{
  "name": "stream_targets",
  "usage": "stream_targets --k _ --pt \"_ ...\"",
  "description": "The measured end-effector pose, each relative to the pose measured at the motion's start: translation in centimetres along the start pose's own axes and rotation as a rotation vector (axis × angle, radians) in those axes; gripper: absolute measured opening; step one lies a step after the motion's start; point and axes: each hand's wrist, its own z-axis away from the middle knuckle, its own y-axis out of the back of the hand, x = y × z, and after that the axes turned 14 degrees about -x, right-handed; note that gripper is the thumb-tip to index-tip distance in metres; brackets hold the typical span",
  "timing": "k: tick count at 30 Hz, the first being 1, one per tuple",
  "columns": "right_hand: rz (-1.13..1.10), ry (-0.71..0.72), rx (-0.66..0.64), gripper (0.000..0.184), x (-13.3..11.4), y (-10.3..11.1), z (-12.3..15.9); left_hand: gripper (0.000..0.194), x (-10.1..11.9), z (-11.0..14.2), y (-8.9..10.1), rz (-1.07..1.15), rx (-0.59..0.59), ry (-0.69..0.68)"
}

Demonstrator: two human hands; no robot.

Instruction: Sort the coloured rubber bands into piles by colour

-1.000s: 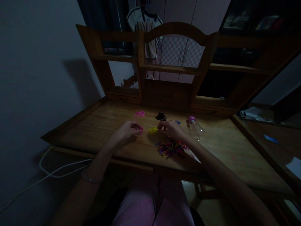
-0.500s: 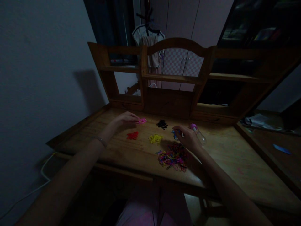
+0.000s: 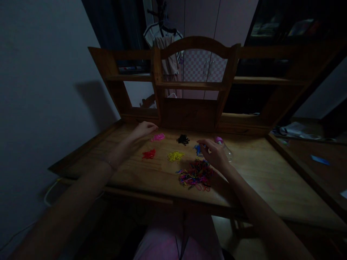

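Observation:
My left hand (image 3: 145, 129) hovers just behind and above a small pile of pink elastic bands (image 3: 158, 137), its fingertips pinched together. Whether a band is between them is too dark and small to see. My right hand (image 3: 215, 153) is over the right side of the blue band pile (image 3: 197, 149), thumb and forefinger closed; anything in that pinch cannot be made out. Separate piles of black bands (image 3: 183, 139), yellow bands (image 3: 175, 156) and red bands (image 3: 149, 154) lie between the hands and nearer me. A larger mixed-colour heap of bands (image 3: 195, 176) lies in front of my right hand.
A clear bottle with a pink top (image 3: 219, 140) lies behind my right hand, partly hidden. The wooden desk (image 3: 252, 173) has a shelf unit (image 3: 189, 86) along its back. A wall (image 3: 48, 90) stands on the left. The room is dim.
My left hand has lifted off the pink bands and now sits slightly behind them. My right hand stays near the blue bands. The whole view has shifted a little.

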Motion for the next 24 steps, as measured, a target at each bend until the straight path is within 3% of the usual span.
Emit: stream_targets --k 4,10,14,16,19,21,24 --pt "0.008 -0.044 0.104 0.021 0.2 0.5 -0.1 0.027 2.5 2.8 -3.4 -0.103 -0.104 -0.154" --pt "-0.032 -0.096 0.209 0.022 0.2 1.2 -0.1 0.022 7.5 11.5 -12.9 -0.086 -0.312 -0.364" --pt "-0.067 -0.100 0.214 0.023 0.6 1.6 0.0 0.018 8.9 15.2 -18.5 -0.021 -0.280 -0.381" --pt "-0.067 -0.110 0.237 0.024 0.8 1.8 0.0 0.020 9.5 15.5 -20.4 -0.044 -0.245 -0.386" --pt "-0.054 -0.132 0.280 0.025 1.3 2.1 0.1 0.030 10.6 14.0 -21.4 -0.152 -0.250 -0.461" --pt "-0.048 -0.154 0.295 0.026 1.6 2.1 0.1 0.039 11.3 12.1 -21.2 -0.226 -0.336 -0.538" --pt "-0.061 -0.186 0.313 0.026 2.1 2.2 0.1 0.040 11.9 9.3 -20.5 -0.279 -0.574 -0.637"
